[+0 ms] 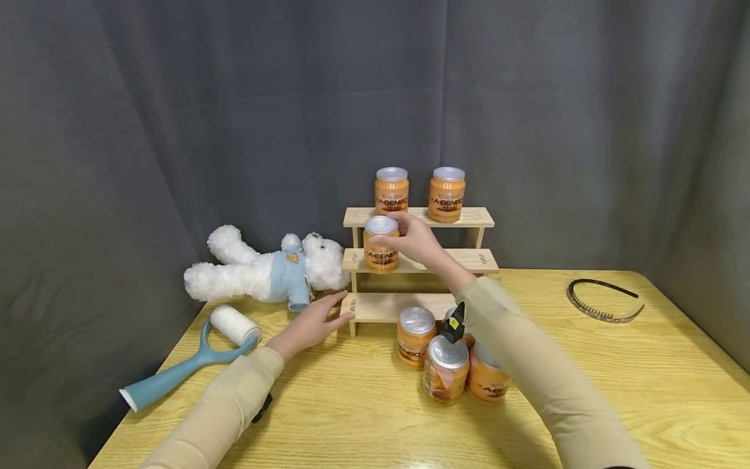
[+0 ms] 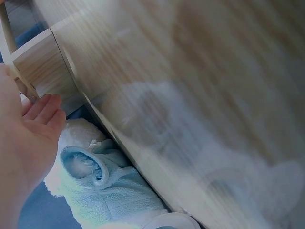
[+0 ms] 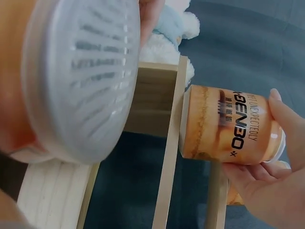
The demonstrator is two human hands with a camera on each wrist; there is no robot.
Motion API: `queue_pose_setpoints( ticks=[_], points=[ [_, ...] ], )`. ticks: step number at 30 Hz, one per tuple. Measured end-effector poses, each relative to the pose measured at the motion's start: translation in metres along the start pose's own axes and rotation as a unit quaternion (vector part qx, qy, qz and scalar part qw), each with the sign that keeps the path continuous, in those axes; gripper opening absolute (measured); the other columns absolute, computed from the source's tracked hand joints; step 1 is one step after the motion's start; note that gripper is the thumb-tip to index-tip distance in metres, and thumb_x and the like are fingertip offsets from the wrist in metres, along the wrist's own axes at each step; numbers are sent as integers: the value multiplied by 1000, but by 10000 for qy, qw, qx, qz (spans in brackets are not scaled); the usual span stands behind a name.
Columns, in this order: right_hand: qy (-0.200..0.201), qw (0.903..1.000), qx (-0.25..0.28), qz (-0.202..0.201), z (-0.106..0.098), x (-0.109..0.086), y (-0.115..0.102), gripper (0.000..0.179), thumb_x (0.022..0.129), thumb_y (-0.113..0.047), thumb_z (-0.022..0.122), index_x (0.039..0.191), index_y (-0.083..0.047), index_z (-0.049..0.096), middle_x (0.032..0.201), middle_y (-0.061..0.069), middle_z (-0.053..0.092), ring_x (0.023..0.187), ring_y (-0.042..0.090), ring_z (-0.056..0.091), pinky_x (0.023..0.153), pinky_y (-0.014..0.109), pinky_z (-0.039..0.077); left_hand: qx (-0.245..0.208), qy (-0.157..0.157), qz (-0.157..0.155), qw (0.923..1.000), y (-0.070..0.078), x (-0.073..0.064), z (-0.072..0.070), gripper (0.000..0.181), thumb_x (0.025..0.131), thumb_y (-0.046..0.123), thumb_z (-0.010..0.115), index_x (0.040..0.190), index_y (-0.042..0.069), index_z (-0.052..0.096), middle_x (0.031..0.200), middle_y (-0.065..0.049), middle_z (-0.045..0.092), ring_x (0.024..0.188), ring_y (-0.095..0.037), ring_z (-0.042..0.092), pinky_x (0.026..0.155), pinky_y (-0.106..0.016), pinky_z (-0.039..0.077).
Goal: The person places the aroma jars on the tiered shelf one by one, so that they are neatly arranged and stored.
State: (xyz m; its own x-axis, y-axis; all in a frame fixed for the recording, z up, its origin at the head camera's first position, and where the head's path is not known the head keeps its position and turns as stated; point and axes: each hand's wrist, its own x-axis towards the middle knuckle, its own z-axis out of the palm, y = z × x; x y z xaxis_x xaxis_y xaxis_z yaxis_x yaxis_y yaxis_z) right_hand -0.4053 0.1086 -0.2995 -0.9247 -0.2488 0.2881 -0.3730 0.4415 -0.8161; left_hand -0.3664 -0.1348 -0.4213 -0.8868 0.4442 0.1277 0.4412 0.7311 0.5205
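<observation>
My right hand (image 1: 418,242) grips an orange jar (image 1: 381,254) with a silver lid at the left end of the middle step of a small wooden tiered shelf (image 1: 451,259). In the right wrist view, thumb and fingers are around the upper part of the jar (image 3: 228,125), whose base is right at the step's board. My left hand (image 1: 310,326) reaches to the left end of the lowest step, fingers extended against its edge. Two matching jars, a left one (image 1: 391,189) and a right one (image 1: 447,195), stand on the top step.
Several more orange jars (image 1: 446,370) cluster on the wooden table (image 1: 351,417) before the shelf, partly behind my right sleeve. A white plush toy (image 1: 234,277) in a blue top and a blue-handled lint roller (image 1: 170,376) lie left. A headband (image 1: 592,311) lies right.
</observation>
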Motion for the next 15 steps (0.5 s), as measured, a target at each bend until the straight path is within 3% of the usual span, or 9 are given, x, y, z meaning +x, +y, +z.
queue_pose_setpoints(
  ticks=[8,15],
  points=[
    [-10,9999,97,98,5,5,2,68,81,-35,75,136,-7,45,122,10,59,110,24,57,92,38,49,-43,-50,99,9999,-1,-1,1,72,93,53,48,148,9,31,147,-12,39,128,-29,46,106,-47,40],
    [151,9999,-1,83,10,10,-2,67,80,-36,75,134,-8,46,118,10,59,105,23,56,88,36,50,-41,-8,109,9999,1,-2,-3,69,94,49,50,147,9,32,147,-12,39,127,-29,47,106,-46,40]
  ],
)
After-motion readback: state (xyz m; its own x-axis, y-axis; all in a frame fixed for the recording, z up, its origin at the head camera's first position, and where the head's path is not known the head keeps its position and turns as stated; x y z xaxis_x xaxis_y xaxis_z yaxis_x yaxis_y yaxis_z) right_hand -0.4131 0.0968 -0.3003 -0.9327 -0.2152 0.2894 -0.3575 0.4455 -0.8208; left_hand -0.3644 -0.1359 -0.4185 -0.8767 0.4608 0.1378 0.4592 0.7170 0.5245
